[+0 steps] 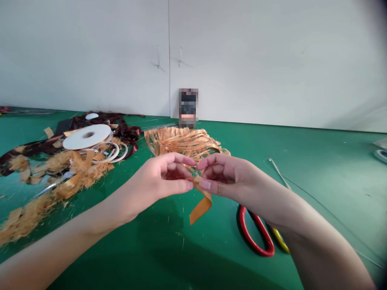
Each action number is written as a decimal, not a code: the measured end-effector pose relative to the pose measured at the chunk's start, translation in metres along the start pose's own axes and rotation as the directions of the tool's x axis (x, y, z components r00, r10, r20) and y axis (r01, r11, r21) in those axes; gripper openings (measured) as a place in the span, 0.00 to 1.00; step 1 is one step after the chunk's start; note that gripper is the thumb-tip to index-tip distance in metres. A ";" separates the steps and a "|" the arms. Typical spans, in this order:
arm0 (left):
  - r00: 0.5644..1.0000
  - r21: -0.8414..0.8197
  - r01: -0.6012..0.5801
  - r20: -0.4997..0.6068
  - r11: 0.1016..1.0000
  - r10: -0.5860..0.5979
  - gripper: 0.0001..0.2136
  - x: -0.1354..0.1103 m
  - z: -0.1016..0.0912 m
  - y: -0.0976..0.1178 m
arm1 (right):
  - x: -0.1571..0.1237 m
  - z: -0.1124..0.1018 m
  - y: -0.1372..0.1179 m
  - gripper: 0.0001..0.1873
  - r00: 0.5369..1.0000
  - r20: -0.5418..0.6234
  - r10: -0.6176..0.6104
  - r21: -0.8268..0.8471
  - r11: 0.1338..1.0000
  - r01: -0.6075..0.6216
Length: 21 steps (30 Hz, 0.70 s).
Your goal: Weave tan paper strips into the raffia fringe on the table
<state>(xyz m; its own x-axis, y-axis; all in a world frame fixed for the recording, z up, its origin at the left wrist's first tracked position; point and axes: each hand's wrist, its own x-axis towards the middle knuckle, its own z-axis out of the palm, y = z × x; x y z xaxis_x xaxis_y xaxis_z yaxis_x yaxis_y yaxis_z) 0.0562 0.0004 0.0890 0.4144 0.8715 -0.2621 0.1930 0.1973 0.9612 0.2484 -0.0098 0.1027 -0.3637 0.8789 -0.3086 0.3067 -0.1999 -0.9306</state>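
Two hands at work above a green bench [151,257]. The left hand [154,185] and right hand [236,177], fingertips nearly meeting, are both pinched on the upper end of a tan ribbon [201,210], whose free end hangs down between them. Behind lies a bundle of tan strips [184,143]; at left, a white spool [75,139]; near the right forearm, a red loop handle [266,253].

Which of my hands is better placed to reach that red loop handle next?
Probably your right hand: the red loop handle lies on its side, farther from your left hand. The right would likely need to release the tan ribbon first.
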 end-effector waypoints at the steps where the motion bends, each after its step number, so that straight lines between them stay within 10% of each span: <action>1: 1.000 0.000 0.000 0.002 1.000 0.000 0.15 0.000 0.000 0.000 | 0.000 0.000 0.000 0.07 1.000 0.000 -0.001 0.000 1.000 0.001; 11: 0.995 0.025 -0.095 -0.007 0.995 0.096 0.15 -0.002 -0.002 -0.003 | 0.000 0.002 -0.003 0.05 1.000 0.011 -0.003 0.058 0.998 0.002; 16: 0.873 0.390 -0.467 0.060 0.793 0.484 0.16 -0.007 -0.001 -0.003 | -0.002 0.002 -0.004 0.03 1.000 0.011 -0.009 0.086 0.996 0.008; 21: 0.798 0.540 -0.542 0.091 0.644 0.595 0.06 -0.004 0.003 -0.007 | -0.005 0.001 -0.005 0.06 0.994 0.105 0.031 0.107 0.993 -0.043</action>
<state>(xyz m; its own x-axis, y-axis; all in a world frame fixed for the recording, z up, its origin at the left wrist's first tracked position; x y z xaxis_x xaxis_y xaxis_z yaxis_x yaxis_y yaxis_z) 0.0556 -0.0056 0.0832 0.5265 0.7724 0.3552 0.3800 -0.5875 0.7144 0.2481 -0.0132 0.1086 -0.4445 0.8217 -0.3568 0.2261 -0.2825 -0.9322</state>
